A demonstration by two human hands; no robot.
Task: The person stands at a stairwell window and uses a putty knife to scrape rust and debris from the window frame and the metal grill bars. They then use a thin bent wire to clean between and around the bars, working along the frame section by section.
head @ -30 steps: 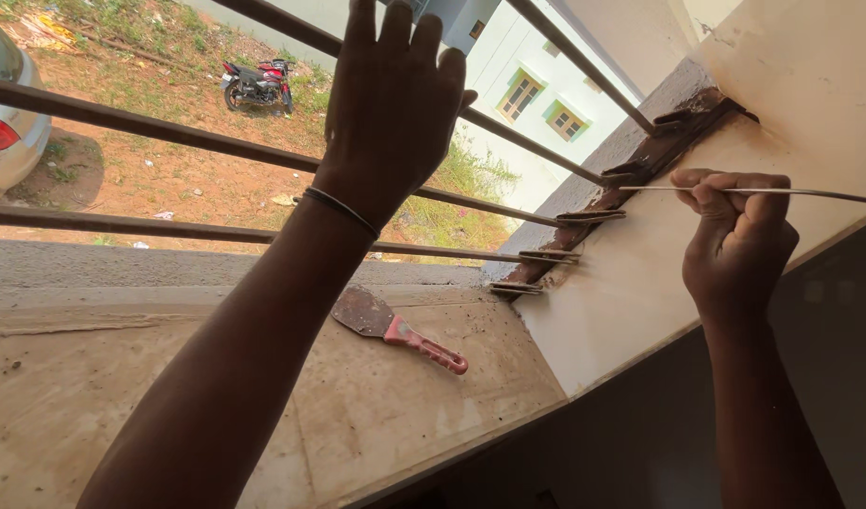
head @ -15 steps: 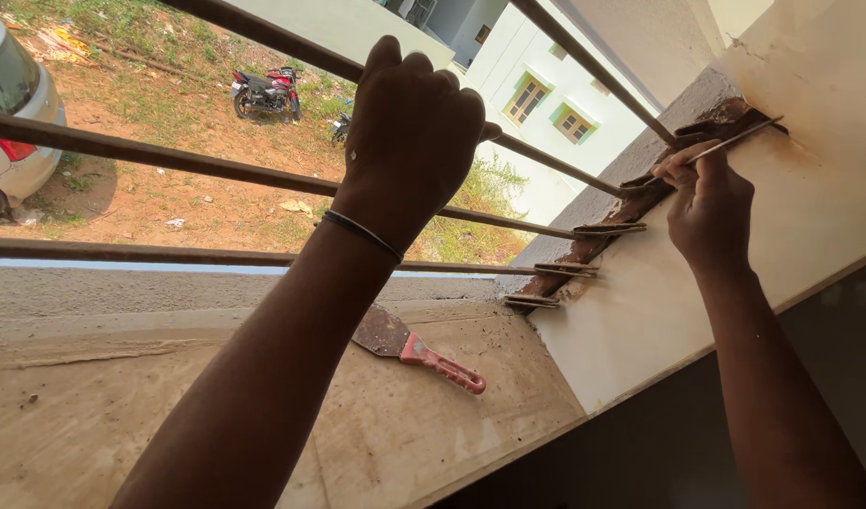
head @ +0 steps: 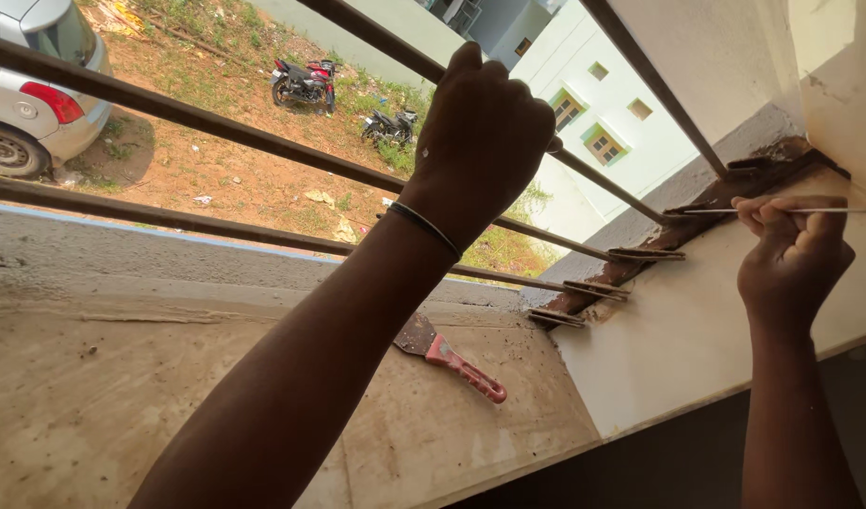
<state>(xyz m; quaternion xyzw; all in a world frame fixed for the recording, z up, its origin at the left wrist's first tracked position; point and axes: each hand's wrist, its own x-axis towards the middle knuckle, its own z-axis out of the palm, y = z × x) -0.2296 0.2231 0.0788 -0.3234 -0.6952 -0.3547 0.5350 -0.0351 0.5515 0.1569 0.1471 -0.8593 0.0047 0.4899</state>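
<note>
left hand (head: 480, 141): closed in a fist around a rusty window grille bar (head: 216, 123), knuckles up, back of the hand toward the camera, fingers wrapped over the far side of the bar.
left arm: stretched up and forward from the bottom left, crossing over the sill; thin dark bangle (head: 425, 226) on the wrist.
right hand (head: 791, 254): fingers curled shut, pinching a thin metal rod (head: 782, 210) between thumb and bent fingers; fist held against the pale side wall (head: 678, 349) of the window opening.
right arm: raised almost straight up from the bottom right corner, wrist bent slightly inward.
thin metal rod: lying nearly level, one end pointing left toward the rusted bar sockets (head: 640, 256) in the wall, other end running off the right edge; what kind of tool, cannot tell.
bar sockets: dark brown, flaky patches where the grille ends enter the wall, just left of the right hand.
putty knife (head: 452, 353): flat on the stone sill (head: 122, 396), red handle toward the right, stained blade toward the left arm; untouched, partly hidden by the forearm.
outside: grey car (head: 37, 85) at the left edge, two parked motorcycles (head: 305, 82) on bare ground, pale buildings (head: 593, 104) beyond.
</note>
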